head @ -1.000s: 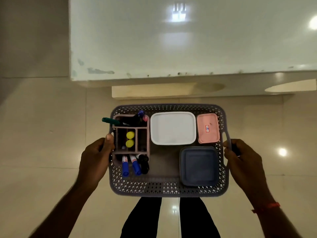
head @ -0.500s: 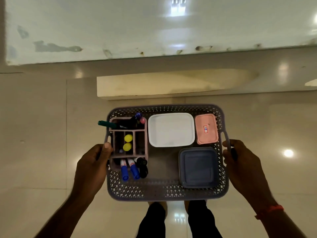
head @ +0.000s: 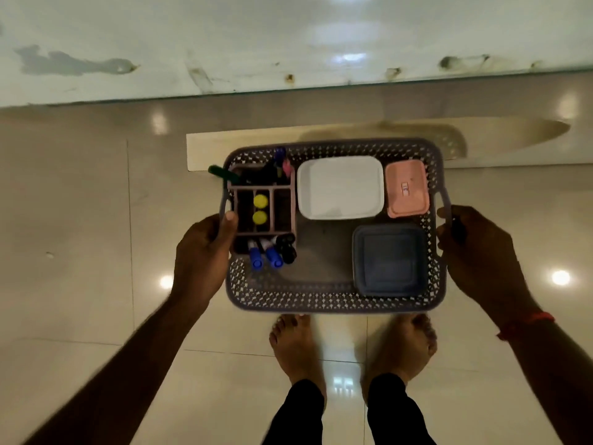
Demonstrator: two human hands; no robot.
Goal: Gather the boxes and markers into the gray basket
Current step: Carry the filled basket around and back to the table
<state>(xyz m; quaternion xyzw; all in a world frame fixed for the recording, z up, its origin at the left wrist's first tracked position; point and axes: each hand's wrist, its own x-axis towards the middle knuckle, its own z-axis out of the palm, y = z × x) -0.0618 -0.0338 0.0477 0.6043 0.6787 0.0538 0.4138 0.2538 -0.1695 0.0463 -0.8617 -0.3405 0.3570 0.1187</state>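
Left hand: the left hand (head: 201, 252) is clamped on the left handle of the basket (head: 333, 300), thumb over the rim, fingers under and hidden.
Right hand: the right hand (head: 478, 255) is clamped on the basket's right handle; a red band (head: 526, 324) sits on that wrist.
Basket: held level in the air between both hands, above the bare feet (head: 353, 342) and the tiled floor (head: 80, 252).
Organiser: the pink organiser (head: 261, 200) stands in the basket's left part, with yellow caps (head: 260, 209) in its middle slot.
Markers: blue markers (head: 264, 256) and black ones (head: 286, 248) lie at the organiser's near end; a green marker (head: 223, 174) pokes out over the basket's far-left corner.
Boxes: white box (head: 340, 187) at the basket's far middle, pink box (head: 407, 188) at its far right, dark box (head: 390, 261) at its near right.
Change: against a second ago, the basket sits lower against the table (head: 288, 43); the table edge fills the top of the view and the feet now show below the basket. Contents keep their places.
Meaning: judged, the gathering is complete; this is the carry or set-down stage.
Risk: the overhanging green marker could slip out if the basket tilts left.
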